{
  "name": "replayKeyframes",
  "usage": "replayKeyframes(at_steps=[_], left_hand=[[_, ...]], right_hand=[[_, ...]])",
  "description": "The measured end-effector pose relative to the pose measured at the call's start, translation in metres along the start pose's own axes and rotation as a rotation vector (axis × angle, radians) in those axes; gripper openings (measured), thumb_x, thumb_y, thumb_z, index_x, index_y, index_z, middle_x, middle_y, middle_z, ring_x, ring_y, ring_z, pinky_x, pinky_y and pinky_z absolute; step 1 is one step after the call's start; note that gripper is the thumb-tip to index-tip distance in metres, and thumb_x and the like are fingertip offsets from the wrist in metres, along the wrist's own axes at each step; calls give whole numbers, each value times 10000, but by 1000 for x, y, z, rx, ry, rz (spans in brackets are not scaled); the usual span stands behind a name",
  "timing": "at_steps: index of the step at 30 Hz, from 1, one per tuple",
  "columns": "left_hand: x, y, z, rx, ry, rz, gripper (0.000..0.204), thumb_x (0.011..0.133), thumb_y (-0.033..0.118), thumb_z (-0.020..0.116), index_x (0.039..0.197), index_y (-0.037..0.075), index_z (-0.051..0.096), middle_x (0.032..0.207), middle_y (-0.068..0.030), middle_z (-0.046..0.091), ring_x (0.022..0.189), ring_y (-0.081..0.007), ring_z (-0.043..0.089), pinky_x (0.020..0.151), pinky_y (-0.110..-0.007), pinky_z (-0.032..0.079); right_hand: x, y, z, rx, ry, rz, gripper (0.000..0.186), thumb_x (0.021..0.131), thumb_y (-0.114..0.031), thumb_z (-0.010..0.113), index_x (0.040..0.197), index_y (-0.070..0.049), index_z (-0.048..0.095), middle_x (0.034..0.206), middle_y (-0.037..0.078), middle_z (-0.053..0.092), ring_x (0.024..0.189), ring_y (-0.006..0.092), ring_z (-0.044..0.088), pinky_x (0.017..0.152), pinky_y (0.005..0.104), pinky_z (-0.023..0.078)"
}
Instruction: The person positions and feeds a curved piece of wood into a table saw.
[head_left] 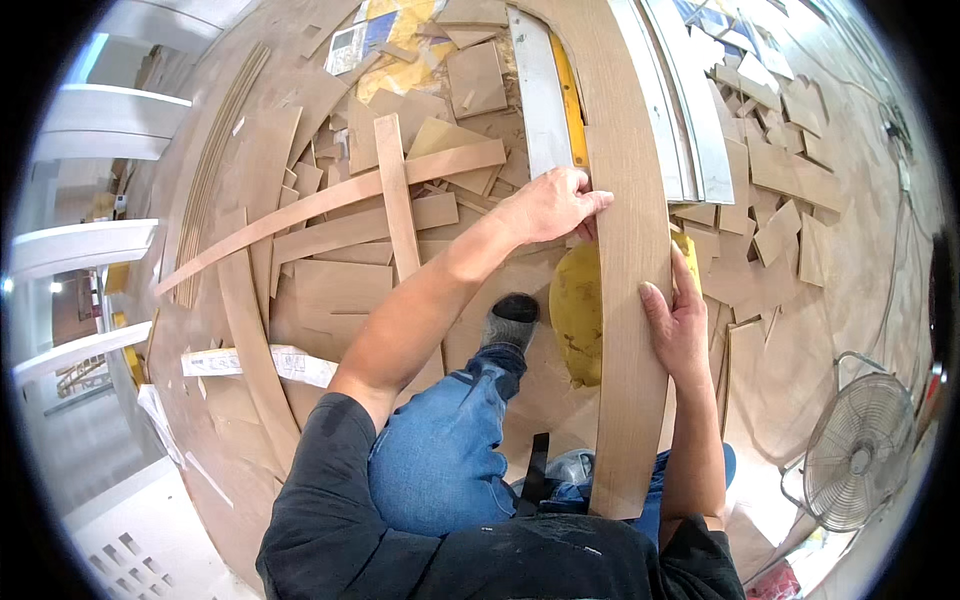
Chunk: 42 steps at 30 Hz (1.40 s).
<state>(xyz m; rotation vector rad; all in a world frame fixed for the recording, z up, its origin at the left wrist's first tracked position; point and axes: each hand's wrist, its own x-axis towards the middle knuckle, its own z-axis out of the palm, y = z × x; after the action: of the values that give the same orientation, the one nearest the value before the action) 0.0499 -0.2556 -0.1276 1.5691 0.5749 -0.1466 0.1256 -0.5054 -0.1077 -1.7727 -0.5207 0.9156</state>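
Note:
A long light-brown wooden plank runs away from my lap, its near end over my thigh and its far part beside pale metal-like strips. My left hand is closed at the plank's left edge, a fingertip over its face and other fingers curled out of sight. Lower down, my right hand grips the right edge, thumb on top and fingers along the side. Beneath the plank lies a smudged yellow object, mostly covered; I cannot make out its kind. A yellow bar like a spirit level lies beyond my left hand.
Board offcuts are strewn at the right, and crossed wooden strips lie at the left. White panels rest right of the plank's far part. A floor fan stands at lower right, with cables behind it.

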Motion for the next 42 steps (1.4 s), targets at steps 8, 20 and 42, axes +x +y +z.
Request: replayKeyframes(at_steps=[8,20,42], left_hand=[[-5,4,3,30,-7,-6,363,1041,281,599,974,-71,660,873,-105,714,773,-172,704,718,-314,578],[-11,5,7,21,10,86,359,1021,268,607,975,-81,679,864,-140,747,775,-181,721,720,-325,552],[-26,15,12,145,58,34,462,1006,372,637,987,-86,693,869,-82,704,803,-140,645,742,-309,521]], right_hand=[[-5,1,0,-125,28,4,656,1009,-140,634,1547,59,315,1394,241,562,1243,248,595,1038,358,495],[-15,-8,1,-2,21,-15,662,1015,-162,633,1557,41,310,1366,235,581,1205,239,619,991,347,527],[-29,-15,3,30,33,-32,631,1007,-114,621,1537,67,330,1405,200,559,1227,219,594,1031,330,494]])
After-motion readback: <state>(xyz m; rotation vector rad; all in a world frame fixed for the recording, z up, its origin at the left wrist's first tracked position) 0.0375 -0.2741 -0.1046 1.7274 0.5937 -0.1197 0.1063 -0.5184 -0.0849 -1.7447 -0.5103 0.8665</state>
